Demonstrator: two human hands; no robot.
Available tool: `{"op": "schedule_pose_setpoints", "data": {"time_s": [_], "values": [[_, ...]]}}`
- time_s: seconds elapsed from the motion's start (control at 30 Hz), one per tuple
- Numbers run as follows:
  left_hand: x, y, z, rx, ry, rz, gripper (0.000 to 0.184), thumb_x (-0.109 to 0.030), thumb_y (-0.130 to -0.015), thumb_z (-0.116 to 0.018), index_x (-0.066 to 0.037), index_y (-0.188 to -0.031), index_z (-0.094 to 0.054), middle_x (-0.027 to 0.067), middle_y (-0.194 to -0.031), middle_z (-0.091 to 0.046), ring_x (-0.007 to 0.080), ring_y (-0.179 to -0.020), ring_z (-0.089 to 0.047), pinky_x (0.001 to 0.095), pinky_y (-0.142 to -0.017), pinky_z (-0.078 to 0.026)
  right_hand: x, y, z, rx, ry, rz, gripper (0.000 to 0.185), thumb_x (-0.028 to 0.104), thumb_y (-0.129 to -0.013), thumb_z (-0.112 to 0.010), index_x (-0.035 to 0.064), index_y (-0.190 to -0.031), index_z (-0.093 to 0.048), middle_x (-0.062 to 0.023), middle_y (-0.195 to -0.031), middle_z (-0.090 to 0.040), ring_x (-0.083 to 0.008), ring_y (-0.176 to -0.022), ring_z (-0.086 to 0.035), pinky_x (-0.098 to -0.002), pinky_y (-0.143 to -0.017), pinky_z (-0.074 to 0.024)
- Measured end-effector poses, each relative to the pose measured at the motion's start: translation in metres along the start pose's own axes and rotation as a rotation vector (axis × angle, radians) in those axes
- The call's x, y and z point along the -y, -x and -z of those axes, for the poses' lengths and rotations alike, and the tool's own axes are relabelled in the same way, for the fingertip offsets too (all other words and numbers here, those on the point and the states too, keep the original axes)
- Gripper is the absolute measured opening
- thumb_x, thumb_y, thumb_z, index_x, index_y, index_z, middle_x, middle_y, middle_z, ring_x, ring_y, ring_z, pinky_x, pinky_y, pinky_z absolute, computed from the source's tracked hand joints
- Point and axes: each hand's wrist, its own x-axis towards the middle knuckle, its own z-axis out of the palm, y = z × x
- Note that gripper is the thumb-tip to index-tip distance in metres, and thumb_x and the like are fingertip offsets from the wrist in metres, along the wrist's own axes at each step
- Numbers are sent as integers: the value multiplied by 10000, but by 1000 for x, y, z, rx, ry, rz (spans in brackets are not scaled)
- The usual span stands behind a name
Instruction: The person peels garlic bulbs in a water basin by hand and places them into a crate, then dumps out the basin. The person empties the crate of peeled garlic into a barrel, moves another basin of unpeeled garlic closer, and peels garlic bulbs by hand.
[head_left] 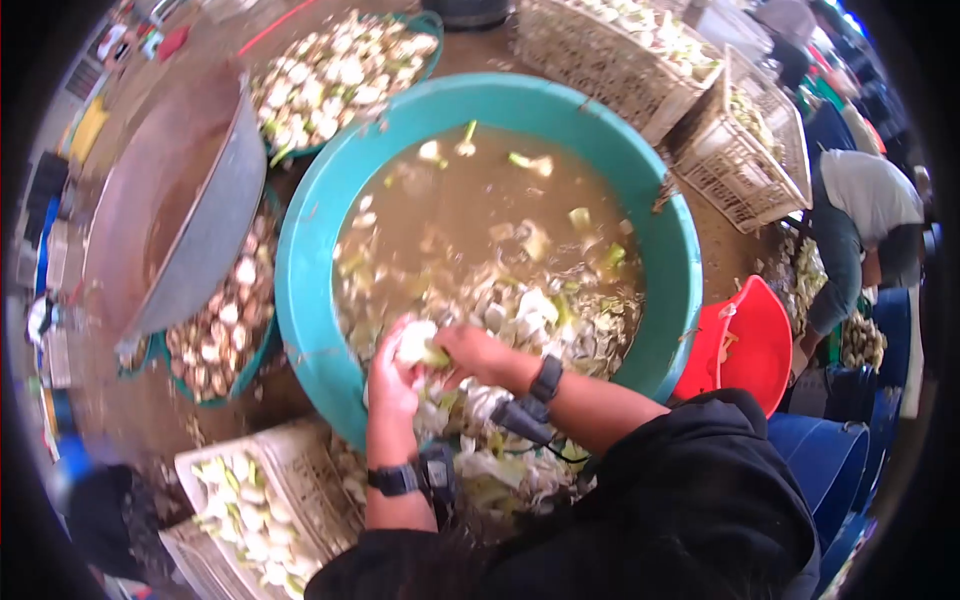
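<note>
Head view: left hand (pixel 393 368) cradles a bulb (pixel 414 342), right hand (pixel 476 355) grips its green end (pixel 437 358), likely to steady it above the tub (pixel 312 270).

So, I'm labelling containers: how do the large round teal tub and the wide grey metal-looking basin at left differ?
The large round teal tub sits level; the wide grey metal-looking basin is tilted. The tub's wall is teal; the basin is grey outside, brownish within. The tub holds pale vegetable pieces in murky brown water; no such pieces show in the basin. Both are broad, open containers.
</note>
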Motion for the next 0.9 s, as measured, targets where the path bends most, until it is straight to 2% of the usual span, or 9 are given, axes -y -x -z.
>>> {"op": "schedule_pose_setpoints", "data": {"time_s": [0.17, 0.23, 0.33, 0.4, 0.53, 0.63, 0.8, 0.87, 0.9], "values": [[-26, 18, 4, 104, -450, 83, 453, -293, -850, -505, -54, -1232, -465, 40, -1092, -563, 133, -916, -528, 274, -769, -428, 1, 4, -12, -189, 732, 345, 265, 224, -838, -543, -34, -804, -589, -66, -597, -544, -160, -531, -454, -308, -497, -412], [-18, 30, -1, 194, -814, -202, 478, -200, -811, -584, -40, -1241, -448, 83, -1099, -558, 163, -943, -525, 302, -808, -433, -3, 2, -12, -328, 712, 358, 243, 209, -822, -535, -19, -757, -590, -184, -544, -485, -246, -513, -500, -385, -560, -419], [-19, 62, -14, 200, -1234, -606, 513, -59, -745, -633, -45, -1226, -456, 136, -1148, -532, 227, -1030, -516, 308, -858, -431, 13, 4, -5, -214, -7, -206, 174, 172, -853, -510, 35, -869, -616, -69, -715, -591, -174, -588, -519, -382, -529, -432], [-12, 56, -3, 209, -1518, -921, 508, 22, -718, -620, -14, -1203, -472, 161, -1245, -468, 243, -1122, -483, 309, -896, -416, 8, -2, 2, -128, -78, -190, 172, 179, -867, -502, 48, -910, -605, -40, -797, -583, -155, -645, -520, -367, -559, -441], [3, 43, 18, 90, -1050, -888, 355, -48, -799, -566, -67, -1148, -508, 127, -1159, -534, 249, -1109, -492, 350, -924, -423, -3, 8, 0, -35, 117, 146, 236, 172, -881, -491, 32, -1071, -507, -51, -969, -546, -160, -829, -529, -324, -730, -442], [-3, 30, 33, -209, 414, -258, 321, -308, -832, -582, -118, -1085, -527, 76, -1013, -588, 180, -889, -590, 269, -726, -531, -8, 21, 11, -1, 112, 348, 292, 160, -873, -495, 11, -1123, -465, -85, -1001, -538, -197, -900, -537, -342, -805, -441], [-11, 40, 50, -224, 688, -14, 348, -428, -787, -599, -132, -967, -566, 12, -765, -584, 121, -592, -555, 236, -461, -491, 47, 40, 34, 112, -751, 474, 260, 197, -846, -508, 3, -1020, -506, -116, -901, -565, -238, -854, -548, -401, -786, -452], [-8, 38, 63, -81, 608, -55, 317, -453, -830, -532, -150, -914, -573, -3, -685, -565, 95, -512, -505, 221, -406, -410, 59, 34, 46, 94, -681, 436, 229, 198, -845, -504, 33, -1000, -535, -107, -877, -582, -237, -823, -563, -388, -762, -460], [-12, 41, 52, -228, 559, -60, 309, -453, -864, -472, -160, -888, -568, -11, -628, -536, 82, -472, -459, 206, -391, -337, 50, 27, 47, 38, -24, 436, 250, 224, -837, -524, 36, -1001, -547, -114, -900, -593, -248, -835, -575, -378, -759, -463]]}}
